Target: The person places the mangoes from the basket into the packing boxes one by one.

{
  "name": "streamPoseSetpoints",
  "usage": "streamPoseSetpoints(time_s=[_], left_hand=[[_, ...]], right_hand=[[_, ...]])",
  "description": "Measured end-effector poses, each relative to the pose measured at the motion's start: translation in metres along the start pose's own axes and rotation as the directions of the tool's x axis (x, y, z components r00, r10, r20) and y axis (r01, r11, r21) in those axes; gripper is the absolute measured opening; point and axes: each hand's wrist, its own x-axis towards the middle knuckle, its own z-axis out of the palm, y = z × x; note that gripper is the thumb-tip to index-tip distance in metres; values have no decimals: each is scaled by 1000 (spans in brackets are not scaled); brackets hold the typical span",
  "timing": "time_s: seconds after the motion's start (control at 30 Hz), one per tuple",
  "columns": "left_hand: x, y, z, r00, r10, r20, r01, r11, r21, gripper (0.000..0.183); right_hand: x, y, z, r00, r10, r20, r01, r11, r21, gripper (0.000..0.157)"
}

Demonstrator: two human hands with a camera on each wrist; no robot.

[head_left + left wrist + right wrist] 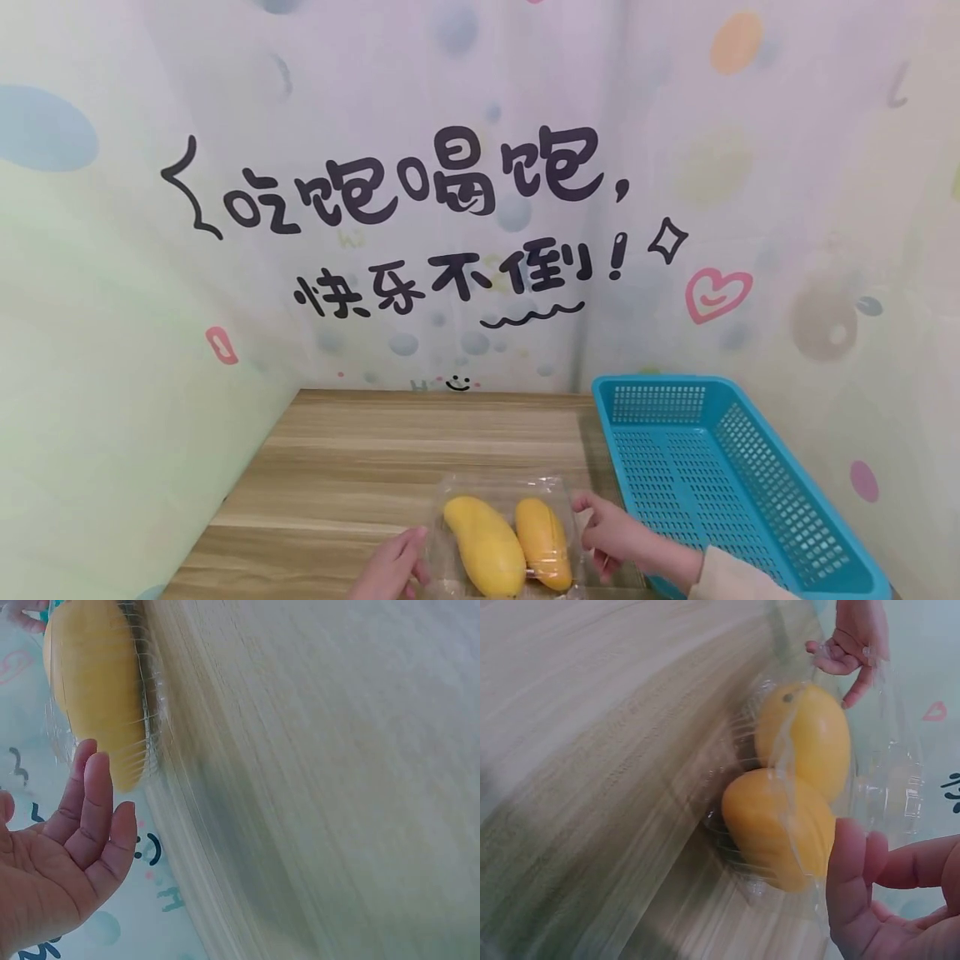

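Observation:
A clear plastic clamshell box (pixel 442 492) stands on the table, with two yellow mangoes inside: a longer one (pixel 487 546) on the left and a smaller one (pixel 543 542) on the right. My left hand (pixel 392 567) is at the box's left side; the left wrist view shows its fingers (pixel 96 787) relaxed beside the plastic. At the right edge is my right hand (pixel 618 537), its index finger reaching to the box's far right corner. In the right wrist view its loosely bent fingers (pixel 847 870) lie against the clear plastic; no firm hold is visible.
A blue perforated plastic basket (pixel 780 454) stands on the right, close to my right forearm. The wood-grain table (pixel 315 475) meets a printed fabric wall (pixel 450 67) at the back, with similar fabric on both sides.

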Motion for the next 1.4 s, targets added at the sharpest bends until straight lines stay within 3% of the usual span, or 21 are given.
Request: streamPoseSetpoints(time_s=[0.17,0.37,0.63,0.8,1.0,1.2,1.4], left_hand=[[3,-2,0,998,64,26,-64,998,16,51],[3,-2,0,996,72,45,-72,997,5,47],[1,-1,1,997,65,51,-66,998,18,48],[2,-3,1,995,65,74,-67,997,27,49],[2,-4,2,992,45,119,-48,999,25,56],[0,-3,1,990,10,142,5,995,-99,60],[-1,-3,1,984,-32,174,64,981,-182,62]], right_hand=[[-4,2,6,999,-49,-16,48,997,-56,42],[-6,7,12,998,-51,-24,49,995,-88,48],[-2,12,19,997,10,-76,-22,986,-163,59],[-2,14,21,993,54,-110,-67,991,-120,58],[-1,18,22,993,104,-64,-102,994,26,57],[-3,23,29,989,83,-122,-71,993,96,51],[-7,32,33,995,13,-100,3,986,164,26]])
